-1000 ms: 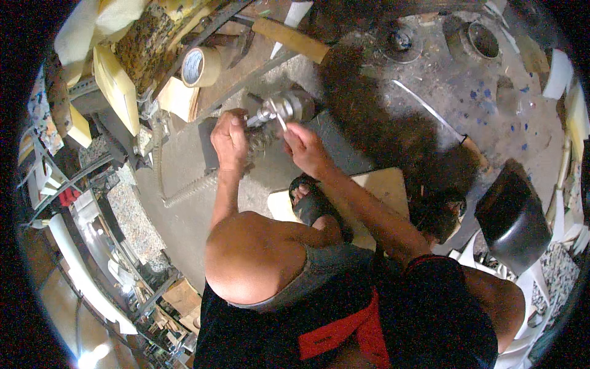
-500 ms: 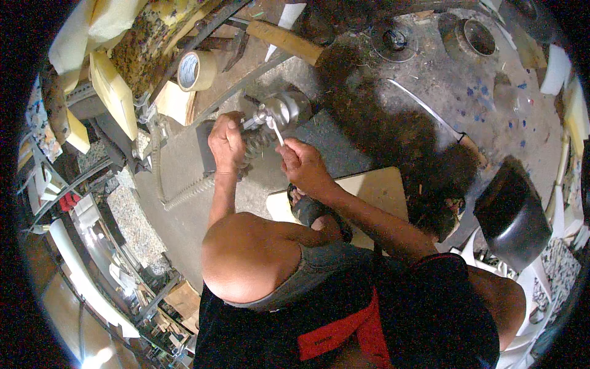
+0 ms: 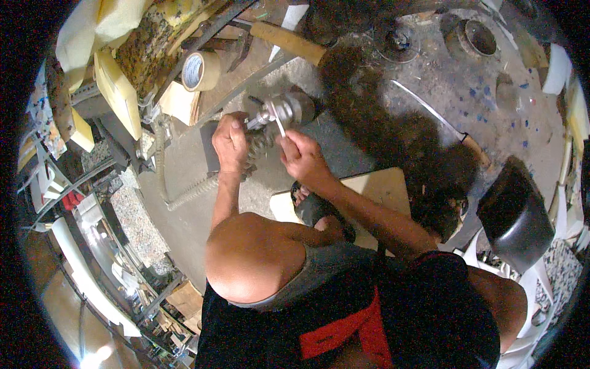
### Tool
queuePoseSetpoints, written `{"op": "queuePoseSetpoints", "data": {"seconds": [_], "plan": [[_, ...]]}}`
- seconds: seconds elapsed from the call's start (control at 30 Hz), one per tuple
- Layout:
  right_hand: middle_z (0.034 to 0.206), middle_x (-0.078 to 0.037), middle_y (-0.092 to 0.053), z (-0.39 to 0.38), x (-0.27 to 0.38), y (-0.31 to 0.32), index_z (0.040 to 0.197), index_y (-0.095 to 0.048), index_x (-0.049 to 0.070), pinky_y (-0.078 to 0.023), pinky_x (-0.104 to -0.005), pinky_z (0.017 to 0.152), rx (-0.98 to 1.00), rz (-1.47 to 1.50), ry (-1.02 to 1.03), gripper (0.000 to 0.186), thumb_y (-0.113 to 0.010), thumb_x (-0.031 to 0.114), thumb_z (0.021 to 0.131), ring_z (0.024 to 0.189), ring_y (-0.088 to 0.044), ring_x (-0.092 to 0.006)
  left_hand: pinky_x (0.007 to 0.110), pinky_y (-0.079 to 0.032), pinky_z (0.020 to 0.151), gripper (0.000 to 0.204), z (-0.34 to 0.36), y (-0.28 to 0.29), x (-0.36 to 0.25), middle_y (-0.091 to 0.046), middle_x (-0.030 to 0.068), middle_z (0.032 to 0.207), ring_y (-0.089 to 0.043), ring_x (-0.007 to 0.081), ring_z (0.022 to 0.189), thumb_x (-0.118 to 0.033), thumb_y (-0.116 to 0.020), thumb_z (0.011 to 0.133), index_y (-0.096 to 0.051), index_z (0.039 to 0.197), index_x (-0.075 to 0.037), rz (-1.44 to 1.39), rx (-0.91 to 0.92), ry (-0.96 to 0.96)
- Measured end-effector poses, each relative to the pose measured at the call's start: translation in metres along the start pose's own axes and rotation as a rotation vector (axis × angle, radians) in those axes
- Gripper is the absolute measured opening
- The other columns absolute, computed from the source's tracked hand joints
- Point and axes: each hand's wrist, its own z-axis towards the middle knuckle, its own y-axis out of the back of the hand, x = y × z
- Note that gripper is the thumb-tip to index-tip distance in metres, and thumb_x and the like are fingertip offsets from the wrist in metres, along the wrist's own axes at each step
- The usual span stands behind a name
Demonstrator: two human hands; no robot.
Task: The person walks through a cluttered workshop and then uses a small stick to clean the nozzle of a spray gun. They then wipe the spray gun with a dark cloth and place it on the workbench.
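Note:
My left hand [image 3: 230, 142] is closed round the handle end of a silvery metal spray gun [image 3: 287, 111] with a rounded cup. The fingers hide most of its handle. In my right hand [image 3: 303, 158] a thin white stick [image 3: 280, 126] is pinched, its far end against the front of the gun. Whether that tip has bristles is too small to tell. A pale coiled air hose [image 3: 195, 189] hangs below the gun and runs off to the left.
A roll of tape [image 3: 200, 71] lies on a wooden bench at the upper left, near a wooden-handled tool [image 3: 287, 42]. On the floor to the right are a long knife [image 3: 433, 114] and a curved black panel [image 3: 515, 215]. A cream board [image 3: 384, 190] lies by my foot.
My right hand has shifted slightly, and the stick's tip has moved up across the front of the gun. The left hand keeps its grip on the spray gun.

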Motion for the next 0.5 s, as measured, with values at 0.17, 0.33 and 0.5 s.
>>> {"op": "queuePoseSetpoints", "data": {"seconds": [0.17,0.33,0.5], "plan": [[0.06,-0.004,-0.051,0.0,0.005,0.005,0.096,-0.059,0.0,-0.041,-0.0286,0.048,0.127,0.252,-0.327,0.018,-0.049,0.016,0.095,0.052,-0.049,-0.0118,0.039,-0.047,0.071,0.038,0.0,-0.002,0.003,-0.061,0.0168,0.08,-0.06,0.0333,0.075,-0.026,-0.036,0.094,-0.064,0.088,0.0,0.046,-0.017,-0.027],[0.061,-0.004,-0.052,-0.005,0.012,0.01,0.096,-0.059,0.001,-0.042,-0.0286,0.05,0.261,0.123,-0.518,0.02,-0.048,0.018,0.095,0.054,-0.049,-0.0106,0.038,-0.047,0.071,0.039,0.001,0.0,0.0,-0.061,0.0166,0.081,-0.061,0.0324,0.075,-0.025,-0.036,0.094,-0.064,0.088,0.0,0.042,-0.019,-0.053],[0.067,-0.01,-0.059,-0.002,-0.005,0.008,0.099,-0.06,0.003,-0.045,-0.0323,0.055,0.016,0.144,-0.172,0.015,-0.05,0.013,0.093,0.058,-0.056,-0.0188,0.037,-0.048,0.072,0.038,0.0,0.002,-0.004,-0.062,0.0158,0.082,-0.061,0.0317,0.077,-0.025,-0.036,0.094,-0.064,0.088,0.0,0.082,0.009,0.004]]}}
